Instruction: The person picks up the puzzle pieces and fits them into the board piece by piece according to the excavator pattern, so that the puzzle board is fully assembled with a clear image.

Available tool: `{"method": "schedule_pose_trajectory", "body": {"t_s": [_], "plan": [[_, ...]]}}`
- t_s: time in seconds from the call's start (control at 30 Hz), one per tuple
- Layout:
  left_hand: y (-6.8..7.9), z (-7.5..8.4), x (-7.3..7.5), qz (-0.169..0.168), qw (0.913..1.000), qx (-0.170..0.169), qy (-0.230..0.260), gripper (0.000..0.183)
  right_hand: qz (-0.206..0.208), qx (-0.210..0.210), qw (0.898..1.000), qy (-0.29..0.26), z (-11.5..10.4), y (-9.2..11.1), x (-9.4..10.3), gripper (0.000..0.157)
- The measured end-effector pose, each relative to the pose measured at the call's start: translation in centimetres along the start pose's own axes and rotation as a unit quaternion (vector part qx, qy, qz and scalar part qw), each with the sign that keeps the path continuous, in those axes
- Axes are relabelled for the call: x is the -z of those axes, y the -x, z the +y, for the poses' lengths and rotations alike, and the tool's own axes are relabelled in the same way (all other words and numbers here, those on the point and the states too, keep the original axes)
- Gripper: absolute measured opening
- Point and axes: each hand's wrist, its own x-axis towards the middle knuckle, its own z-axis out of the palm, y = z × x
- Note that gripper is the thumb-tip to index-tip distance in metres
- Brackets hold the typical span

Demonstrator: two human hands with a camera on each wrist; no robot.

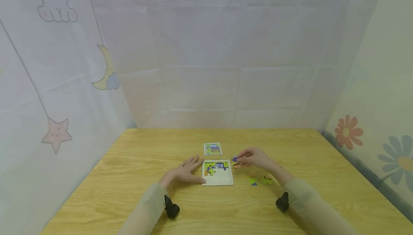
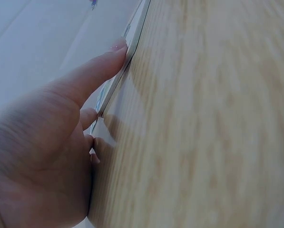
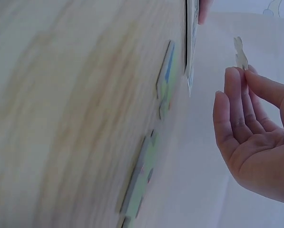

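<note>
1. Head view: the left grip [image 1: 186,173] is lying spread, its thumb touching the tray [image 1: 223,180], which is sitting partly filled on the tabletop [image 1: 129,170]. The right grip [image 1: 257,159] is pinching one piece [image 1: 234,159] beside the tray's far right corner. A card [image 1: 213,149] is lying beyond the tray; loose pieces [image 1: 253,182] are lying to its right.
2. Left wrist view: the thumb is resting against the tray's edge; this grip is holding nothing.
3. Right wrist view: thumb and fingertips are pinching the piece above the tabletop.
</note>
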Motion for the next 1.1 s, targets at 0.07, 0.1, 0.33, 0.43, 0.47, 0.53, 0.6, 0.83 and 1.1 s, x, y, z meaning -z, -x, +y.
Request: {"method": "schedule_pose_trajectory", "body": {"t_s": [0.07, 0.1, 0.33, 0.43, 0.47, 0.53, 0.6, 0.83, 1.1], "plan": [[0.0, -0.1, 0.0, 0.000, 1.0000, 0.000, -0.001, 0.091, 0.000, -0.001, 1.000, -0.003, -0.2, -0.2, -0.3, 0.031], [-0.1, -0.1, 0.0, 0.000, 1.0000, 0.000, 0.000, 0.091, 0.000, 0.000, 1.000, -0.006, -0.3, -0.4, -0.5, 0.032], [0.0, 0.0, 0.0, 0.000, 1.0000, -0.002, 0.001, 0.090, 0.000, 0.003, 1.000, -0.002, -0.8, -1.0, -1.6, 0.029], [0.1, 0.1, 0.0, -0.002, 1.0000, -0.006, -0.005, 0.089, -0.001, -0.001, 1.000, 0.003, -1.2, -1.2, -2.1, 0.027], [0.1, 0.1, 0.0, -0.002, 1.0000, -0.007, -0.006, 0.089, -0.002, -0.003, 1.000, 0.003, -1.3, -1.3, -2.2, 0.026], [0.2, 0.2, 0.0, -0.004, 0.9999, -0.009, -0.006, 0.090, -0.002, -0.006, 1.000, 0.006, -1.5, -1.5, -2.5, 0.025], [0.3, 0.3, 0.1, -0.005, 0.9999, -0.010, -0.004, 0.090, -0.004, -0.009, 1.000, 0.011, -1.7, -1.7, -2.8, 0.024], [0.3, 0.4, 0.3, -0.006, 0.9999, -0.009, 0.000, 0.090, -0.019, -0.021, 0.999, 0.016, -2.2, -2.8, -4.0, 0.024], [0.2, 0.3, 0.3, -0.007, 1.0000, -0.001, 0.006, 0.090, -0.037, -0.028, 0.999, 0.015, -2.2, -3.3, -5.0, 0.018]]}}
